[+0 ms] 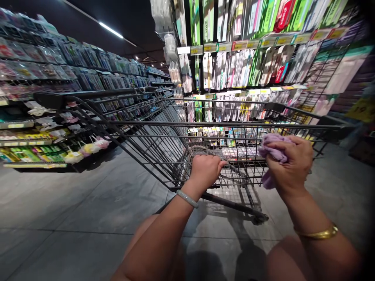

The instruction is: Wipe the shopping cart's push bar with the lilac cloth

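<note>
A black wire shopping cart (158, 148) stands side-on in front of me. My left hand (206, 170), with a pale bangle at the wrist, is closed at the cart's near wire side; its fingers curl round a part of the frame. Bunched in my right hand (290, 164) is a purple cloth (275, 145), at the right part of the cart's side. One end of the cloth hangs below the hand. A gold bracelet is on the right forearm. The fingers of the right hand are wrapped round the cloth, beside the wires.
Behind the cart rises a rack of packaged goods (208, 72) with price strips. Long shelves (96, 78) run along the left. A wheel (260, 219) of the cart rests on the grey floor (88, 207). My knees show at the bottom.
</note>
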The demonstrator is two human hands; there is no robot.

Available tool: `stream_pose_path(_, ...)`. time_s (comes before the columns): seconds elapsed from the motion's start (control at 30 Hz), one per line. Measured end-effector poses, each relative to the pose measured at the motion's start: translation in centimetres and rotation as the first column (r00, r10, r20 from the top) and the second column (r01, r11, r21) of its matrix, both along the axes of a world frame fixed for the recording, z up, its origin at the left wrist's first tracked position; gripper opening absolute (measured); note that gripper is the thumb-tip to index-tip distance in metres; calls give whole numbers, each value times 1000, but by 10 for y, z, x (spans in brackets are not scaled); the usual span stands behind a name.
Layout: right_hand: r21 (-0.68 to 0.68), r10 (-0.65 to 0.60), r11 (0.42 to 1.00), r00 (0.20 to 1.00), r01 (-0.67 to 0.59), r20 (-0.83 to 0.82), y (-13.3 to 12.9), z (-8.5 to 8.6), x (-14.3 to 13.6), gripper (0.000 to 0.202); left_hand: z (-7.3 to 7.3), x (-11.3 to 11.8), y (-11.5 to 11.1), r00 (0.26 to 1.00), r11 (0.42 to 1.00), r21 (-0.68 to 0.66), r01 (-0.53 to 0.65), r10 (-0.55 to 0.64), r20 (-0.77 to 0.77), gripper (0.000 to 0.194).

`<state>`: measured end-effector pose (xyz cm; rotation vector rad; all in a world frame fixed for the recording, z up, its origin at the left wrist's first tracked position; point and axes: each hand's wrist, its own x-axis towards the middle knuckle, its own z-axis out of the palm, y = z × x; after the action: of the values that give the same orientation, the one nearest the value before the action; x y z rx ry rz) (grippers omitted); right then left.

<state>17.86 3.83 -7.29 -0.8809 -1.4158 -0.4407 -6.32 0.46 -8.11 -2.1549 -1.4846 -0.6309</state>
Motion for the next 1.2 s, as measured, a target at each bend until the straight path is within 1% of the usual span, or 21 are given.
stream_pose_path(0.07,36,-32,999,996,35,-79,4,2,8,22,-1,0,0,1000,1000,2,-3,3,-2,48)
stream_pose_path(0.13,29,-54,998,985,60,-165,6,3,12,23,-1,0,0,1000,1000,6,-5,5,-4,49)
stream_pose_path(0.17,18,-55,998,982,60,-183,6,3,11,23,-1,0,0,1000,1000,8,-5,5,-4,49)
stream_pose_path(0.2,12,-45,999,984,48,-175,4,3,9,24,-1,0,0,1000,1000,9,-4,4,-4,48)
stream_pose_path(0.37,-76,9,997,1000,-9,11,-6,0,-4,25,-1,0,0,1000,1000,6,2,-2,-3,47)
stream_pose_path(0.43,-60,-4,998,1000,5,21,-4,1,-1,22,-1,-1,0,1000,1000,5,1,-1,-3,47)
stream_pose_path(0.53,4,-60,998,995,60,-75,4,3,10,21,-1,-1,0,1000,1000,6,-1,1,-6,47)
stream_pose_path(0.6,8,-84,996,983,86,-161,8,4,15,21,-2,-1,0,1000,1000,5,-1,2,-6,47)
stream_pose_path(0.67,5,-78,997,980,81,-181,7,3,12,20,-2,-1,0,1000,1000,5,-2,2,-4,47)
stream_pose_path(0.73,7,-44,999,990,45,-137,3,2,5,21,-2,0,0,1000,1000,4,0,0,-3,47)
stream_pose_path(0.8,-27,2,1000,998,-3,-55,-3,1,-2,23,-1,0,1,1000,1000,3,1,-1,-3,47)
stream_pose_path(0.87,-41,36,998,999,-36,8,-6,1,-5,24,-1,0,1,1000,1000,2,1,-1,-4,47)
stream_pose_path(0.9,-24,39,999,999,-38,20,-7,2,-4,24,-1,0,1,1000,1000,2,0,0,-5,48)
stream_pose_path(0.97,53,15,999,1000,-13,-23,-4,5,3,24,-1,0,0,1000,1000,2,-3,3,-8,48)
stream_pose_path(1.03,95,-28,995,993,39,-116,0,8,11,26,-1,-1,-1,1000,1000,2,-3,3,-10,48)
stream_pose_path(1.1,77,-62,994,980,78,-190,3,9,16,27,-1,-1,-1,1000,1000,1,-4,4,-10,48)
stream_pose_path(1.2,35,-55,997,979,62,-195,3,6,11,24,-1,-1,-1,1000,1000,4,-5,5,-7,47)
